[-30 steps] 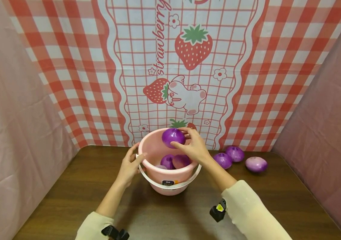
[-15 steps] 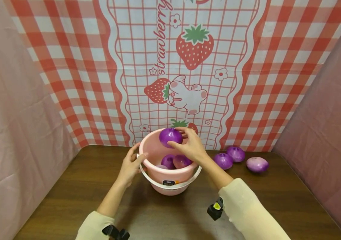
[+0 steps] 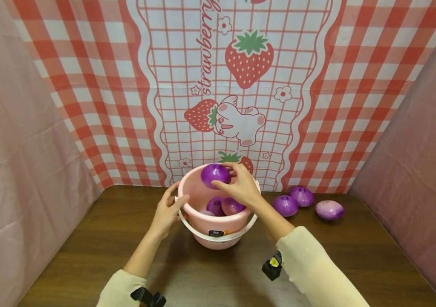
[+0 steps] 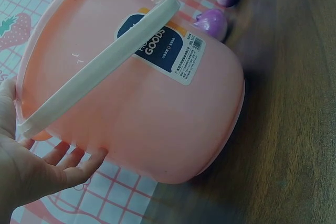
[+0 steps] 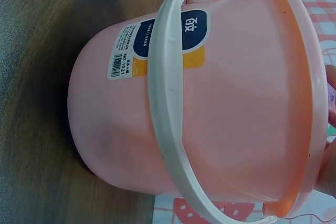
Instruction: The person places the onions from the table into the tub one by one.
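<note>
A pink bucket (image 3: 218, 224) with a white handle (image 4: 100, 72) stands on the table, a label on its front. My left hand (image 3: 165, 214) holds its left rim, thumb over the edge and fingers against the outer wall. Over the bucket's mouth, my right hand (image 3: 242, 185) grips a shiny purple onion (image 3: 215, 175) between thumb and fingers. Inside the bucket lie a purple onion (image 3: 215, 206), a paler purple one (image 3: 232, 206) and part of a pale round thing. In the right wrist view the bucket's rim hides most of the right hand.
Right of the bucket, two purple onions (image 3: 285, 206) sit close together, with a pale pink-purple onion (image 3: 329, 210) beside them. A strawberry-print checked cloth (image 3: 241, 106) hangs behind the wooden table (image 3: 87, 247), and pink cloths hang at both sides.
My right hand has moved slightly left with the onion, farther over the bucket's mouth. The left hand keeps its hold on the rim.
</note>
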Demonstrator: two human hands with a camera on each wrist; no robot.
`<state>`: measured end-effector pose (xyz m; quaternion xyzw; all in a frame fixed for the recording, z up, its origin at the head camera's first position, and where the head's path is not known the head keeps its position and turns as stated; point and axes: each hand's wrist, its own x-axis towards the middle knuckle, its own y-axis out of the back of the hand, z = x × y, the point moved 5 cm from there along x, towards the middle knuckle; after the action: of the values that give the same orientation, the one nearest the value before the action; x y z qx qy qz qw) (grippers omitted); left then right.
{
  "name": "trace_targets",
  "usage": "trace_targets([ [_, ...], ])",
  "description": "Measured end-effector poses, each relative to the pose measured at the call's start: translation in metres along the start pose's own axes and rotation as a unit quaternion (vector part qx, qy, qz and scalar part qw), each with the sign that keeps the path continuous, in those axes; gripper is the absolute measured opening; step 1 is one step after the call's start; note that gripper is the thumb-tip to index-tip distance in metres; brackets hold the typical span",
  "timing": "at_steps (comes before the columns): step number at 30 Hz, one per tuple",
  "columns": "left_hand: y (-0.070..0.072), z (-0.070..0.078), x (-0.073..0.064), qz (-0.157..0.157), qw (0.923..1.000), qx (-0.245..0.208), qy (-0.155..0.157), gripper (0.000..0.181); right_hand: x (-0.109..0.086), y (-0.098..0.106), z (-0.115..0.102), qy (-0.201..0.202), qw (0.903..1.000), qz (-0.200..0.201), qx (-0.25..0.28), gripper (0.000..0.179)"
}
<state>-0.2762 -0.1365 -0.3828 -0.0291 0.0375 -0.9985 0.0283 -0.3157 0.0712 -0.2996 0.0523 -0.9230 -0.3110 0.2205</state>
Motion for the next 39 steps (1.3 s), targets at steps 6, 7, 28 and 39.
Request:
trace_targets([
  [6, 0.0, 0.0, 0.0, 0.002, 1.0, 0.001, 0.003, 0.058, 0.001, -0.005, -0.001, 0.005, 1.0, -0.004, 0.005, 0.063],
  [7, 0.0, 0.0, 0.0, 0.002, 1.0, 0.0, 0.003, 0.057, 0.001, -0.005, -0.001, 0.005, 1.0, -0.005, 0.002, 0.063],
  [28, 0.0, 0.0, 0.0, -0.003, 1.0, -0.006, 0.001, 0.057, 0.005, -0.018, -0.008, 0.031, 0.9991, -0.027, -0.008, 0.06],
  [39, 0.001, -0.001, 0.001, -0.003, 1.0, -0.008, -0.002, 0.058, 0.007, -0.023, -0.011, 0.046, 0.9975, -0.05, -0.02, 0.06],
])
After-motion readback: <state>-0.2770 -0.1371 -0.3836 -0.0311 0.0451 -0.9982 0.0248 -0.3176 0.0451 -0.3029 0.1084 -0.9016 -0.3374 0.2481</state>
